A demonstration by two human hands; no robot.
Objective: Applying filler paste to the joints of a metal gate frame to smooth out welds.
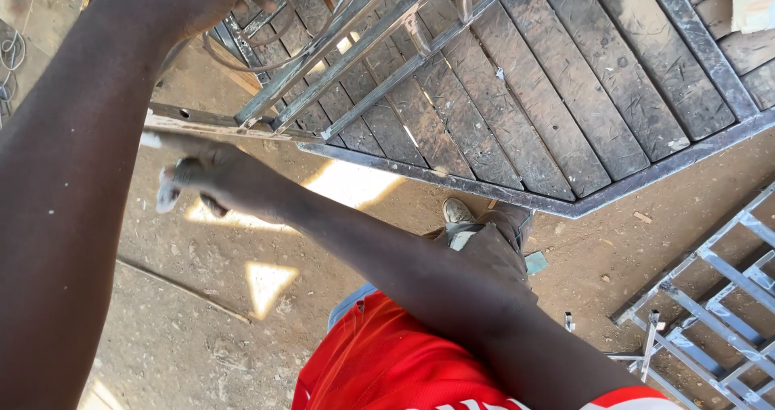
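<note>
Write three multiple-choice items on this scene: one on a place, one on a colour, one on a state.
1. Where does the silver grille lie?
A. on the ground at the lower right
B. across the person's lap
C. at the top left

2. What colour is the person's shirt?
A. blue
B. red
C. green

3. How is the right hand?
A. flat and open on the ground
B. in a pocket
C. closed on a small white thing

Answers:
1 A: the grille rests on the dirt ground by the right edge.
2 B: the shirt is bright red.
3 C: the right hand has its fingers curled round the white thing.
</note>
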